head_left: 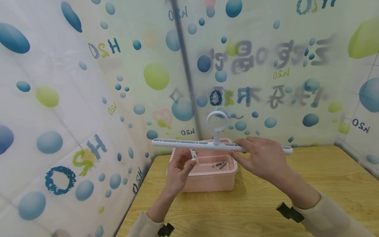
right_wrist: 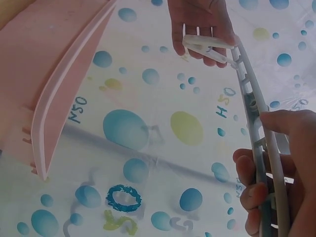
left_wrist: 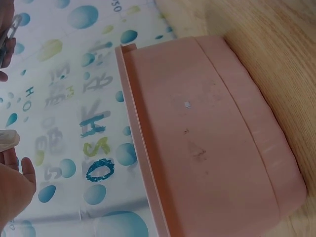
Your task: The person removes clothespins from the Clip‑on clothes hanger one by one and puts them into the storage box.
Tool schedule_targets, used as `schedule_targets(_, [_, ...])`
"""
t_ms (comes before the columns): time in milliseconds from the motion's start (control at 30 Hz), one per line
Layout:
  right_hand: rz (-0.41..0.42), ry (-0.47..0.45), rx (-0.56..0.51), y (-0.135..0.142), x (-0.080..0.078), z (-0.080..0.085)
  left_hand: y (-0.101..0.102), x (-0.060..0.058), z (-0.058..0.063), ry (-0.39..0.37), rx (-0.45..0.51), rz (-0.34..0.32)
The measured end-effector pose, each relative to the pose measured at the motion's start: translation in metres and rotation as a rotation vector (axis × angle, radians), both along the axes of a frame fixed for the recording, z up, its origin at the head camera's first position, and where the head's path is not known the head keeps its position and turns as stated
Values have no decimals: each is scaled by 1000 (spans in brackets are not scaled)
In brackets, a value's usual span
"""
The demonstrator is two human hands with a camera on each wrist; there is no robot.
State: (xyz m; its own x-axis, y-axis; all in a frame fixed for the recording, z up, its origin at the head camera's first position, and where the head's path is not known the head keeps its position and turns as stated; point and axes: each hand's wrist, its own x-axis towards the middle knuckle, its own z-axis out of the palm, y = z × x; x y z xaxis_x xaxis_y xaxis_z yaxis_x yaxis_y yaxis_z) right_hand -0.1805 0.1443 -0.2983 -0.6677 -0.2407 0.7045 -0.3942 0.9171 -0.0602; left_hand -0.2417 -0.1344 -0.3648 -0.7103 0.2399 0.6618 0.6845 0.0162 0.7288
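My right hand (head_left: 262, 159) grips a white hanger bar (head_left: 183, 144) near its right end and holds it level above a pink basin (head_left: 204, 181). A round hook (head_left: 217, 120) stands up from the middle of the bar. My left hand (head_left: 179, 171) pinches a whitish clothespin (head_left: 193, 156) just under the left half of the bar. In the right wrist view, one end of the clothespin (right_wrist: 207, 48) meets the slotted hanger bar (right_wrist: 254, 108); whether it is attached I cannot tell. More clothespins (head_left: 219, 164) lie inside the basin.
The basin stands on a wooden table (head_left: 319, 184), close to the back wall. A curtain (head_left: 157, 75) printed with bubbles and letters hangs behind and to the left. Dark straps with small blocks (head_left: 290, 212) sit at the sleeve cuffs.
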Motion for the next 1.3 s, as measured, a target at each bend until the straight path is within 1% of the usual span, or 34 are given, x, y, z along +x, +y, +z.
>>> schedule_targets(233, [11, 19, -8, 1, -1, -2, -2, -7, -3, 43, -3, -18])
schedule_targets(367, [15, 27, -12, 1, -1, -2, -3, -13, -5, 46, -26, -18])
schedule_targets(533, [11, 6, -15, 2, 0, -3, -5, -21, -8, -17, -68, -11])
schedule_targets(767, [-4, -25, 1, 3, 0, -4, -7, -30, -11, -119, -94, -16])
schedule_targets(900, [-7, -31, 6, 3, 0, -5, -9, -35, -15, -196, -121, 20])
schedule_targets(1000, [-10, -29, 10, 3, 0, -6, -11, -39, -18, -237, -140, 53])
schedule_targets(1100, [-9, -25, 12, 3, 0, -6, -13, -43, -20, -250, -152, 77])
schedule_targets(1200, [-7, -21, 16, 3, 0, -5, -14, -45, -22, -247, -150, 72])
schedule_targets(1300, [-4, -25, 18, 3, 0, -5, -16, -48, -23, -250, -146, 51])
